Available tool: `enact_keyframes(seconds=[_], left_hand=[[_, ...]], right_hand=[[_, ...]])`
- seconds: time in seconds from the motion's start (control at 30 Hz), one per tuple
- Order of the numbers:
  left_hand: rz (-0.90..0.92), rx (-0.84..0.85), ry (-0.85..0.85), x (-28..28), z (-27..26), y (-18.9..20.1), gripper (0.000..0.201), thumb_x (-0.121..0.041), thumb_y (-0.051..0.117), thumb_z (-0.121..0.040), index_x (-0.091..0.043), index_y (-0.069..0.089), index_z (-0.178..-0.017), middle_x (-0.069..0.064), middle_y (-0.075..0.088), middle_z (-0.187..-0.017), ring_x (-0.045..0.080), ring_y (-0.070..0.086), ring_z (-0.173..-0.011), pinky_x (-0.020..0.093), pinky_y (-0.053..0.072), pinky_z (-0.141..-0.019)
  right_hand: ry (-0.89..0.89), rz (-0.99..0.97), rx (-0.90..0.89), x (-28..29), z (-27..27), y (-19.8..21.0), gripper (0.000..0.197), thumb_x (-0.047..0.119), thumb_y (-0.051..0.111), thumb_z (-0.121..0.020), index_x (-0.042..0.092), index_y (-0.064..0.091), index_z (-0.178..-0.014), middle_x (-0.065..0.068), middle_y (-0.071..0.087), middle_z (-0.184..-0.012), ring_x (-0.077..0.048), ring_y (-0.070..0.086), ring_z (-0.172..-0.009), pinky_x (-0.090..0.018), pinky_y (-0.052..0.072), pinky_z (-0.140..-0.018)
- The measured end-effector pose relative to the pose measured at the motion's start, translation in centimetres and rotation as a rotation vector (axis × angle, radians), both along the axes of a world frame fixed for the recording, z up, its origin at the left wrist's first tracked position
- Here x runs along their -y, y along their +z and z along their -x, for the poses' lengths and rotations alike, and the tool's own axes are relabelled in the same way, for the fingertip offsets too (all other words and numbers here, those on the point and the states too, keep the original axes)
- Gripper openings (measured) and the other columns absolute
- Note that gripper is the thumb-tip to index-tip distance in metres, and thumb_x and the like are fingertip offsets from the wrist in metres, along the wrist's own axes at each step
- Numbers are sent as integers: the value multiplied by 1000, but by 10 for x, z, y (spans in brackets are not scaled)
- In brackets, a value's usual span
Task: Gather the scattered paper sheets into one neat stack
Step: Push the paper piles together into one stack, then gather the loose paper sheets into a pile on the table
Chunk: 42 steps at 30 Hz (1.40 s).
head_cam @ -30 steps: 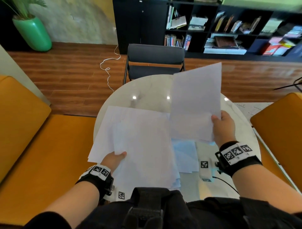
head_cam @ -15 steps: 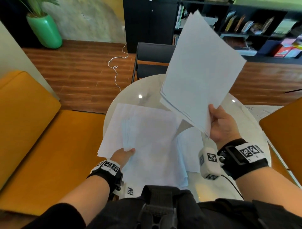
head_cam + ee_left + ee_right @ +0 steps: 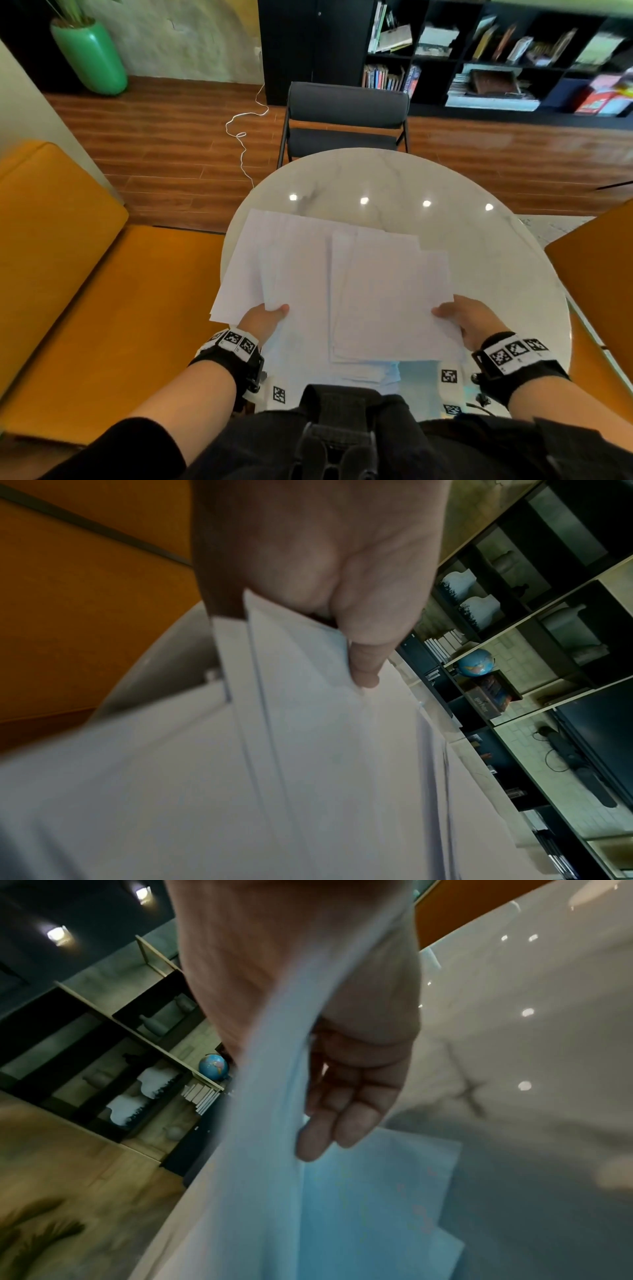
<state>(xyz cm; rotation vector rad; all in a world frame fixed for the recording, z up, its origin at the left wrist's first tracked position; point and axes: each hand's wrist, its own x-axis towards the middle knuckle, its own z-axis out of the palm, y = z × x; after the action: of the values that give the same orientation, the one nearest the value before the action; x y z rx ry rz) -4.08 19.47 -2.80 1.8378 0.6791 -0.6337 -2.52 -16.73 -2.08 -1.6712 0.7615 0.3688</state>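
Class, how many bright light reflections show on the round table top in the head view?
4, in a row on the table beyond the paper sheets: left reflection, centre-left reflection, centre-right reflection, right reflection. The sheets may hide more.

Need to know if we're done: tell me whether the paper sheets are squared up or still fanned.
Still fanned: the paper sheets show staggered, offset edges between the left hand and right hand.

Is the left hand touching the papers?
Touching. The left wrist view shows the left hand pinching the paper sheets, thumb pressed on top.
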Motion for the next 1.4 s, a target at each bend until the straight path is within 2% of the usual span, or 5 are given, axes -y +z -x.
enact_keyframes(seconds=[0.37, 0.5, 0.63, 1.07, 1.4], left_hand=[[-78, 32, 30, 3, 0, -2, 65, -51, 43, -93, -5, 38, -138, 17, 45, -144, 37, 40, -133, 44, 27, -115], [14, 37, 41, 0, 1, -2, 66, -48, 58, -87, -6, 42, -135, 17, 50, -139, 38, 46, -127, 46, 32, -113], [84, 55, -3, -1, 3, -1, 56, -36, 68, -83, -7, 52, -128, 16, 59, -130, 36, 54, -119, 48, 41, -106], [81, 232, -16, 5, -5, 22, 69, -34, 65, -87, -6, 35, -142, 9, 46, -143, 27, 40, -135, 30, 30, -105], [-600, 129, -148, -47, -27, -8, 75, -42, 58, -86, -27, 20, -149, 8, 15, -159, 34, 20, -144, 50, 25, -116]], right_hand=[[206, -75, -62, -35, 1, -6, 46, -11, 59, -80, 1, 55, -124, -22, 64, -117, -39, 60, -108, -49, 48, -98], [487, 160, -88, -77, 5, -9, 54, 8, 74, -78, 17, 47, -124, -11, 62, -93, -24, 60, -77, -29, 48, -62], [659, 412, -78, -95, 7, -23, 83, 35, 75, -78, 23, 33, -148, -15, 45, -135, -31, 54, -116, -35, 47, -95], [130, -301, 110, -81, 9, -8, 48, 12, 72, -81, 2, 54, -123, -11, 70, -109, -29, 67, -100, -42, 48, -95], [179, 20, -70, -43, 4, -55, 41, 26, 75, -75, 10, 62, -110, -13, 70, -110, -37, 66, -99, -55, 50, -95]])
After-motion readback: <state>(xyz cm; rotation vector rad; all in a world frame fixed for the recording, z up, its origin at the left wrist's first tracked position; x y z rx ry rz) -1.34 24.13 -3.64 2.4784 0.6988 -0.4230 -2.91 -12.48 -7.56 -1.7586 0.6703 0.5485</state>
